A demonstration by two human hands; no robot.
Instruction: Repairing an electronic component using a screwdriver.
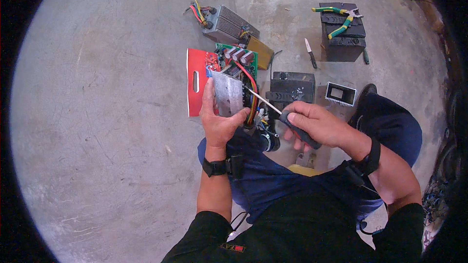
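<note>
My left hand [220,122] grips an opened circuit board assembly by its grey metal plate [228,95], fingers along the left edge and thumb at the lower right. Above the plate, the green board [254,59] carries several large capacitors, and thick red, yellow and black wires curve down its right side. A screwdriver [267,103] with a dark handle is held in my right hand [321,122]. Its tip meets the row of small parts along the plate's right edge; the exact contact is too small to make out. Partly beneath the assembly lies a red bag [193,101] with a handle slot.
Beyond the board lie a finned metal case [229,23] with loose wires and a yellowish block [262,51]. To the right are a black box [292,84], a knife [311,54], a finned hollow frame [341,94], and another black box [343,51] topped by green-handled pliers [348,20].
</note>
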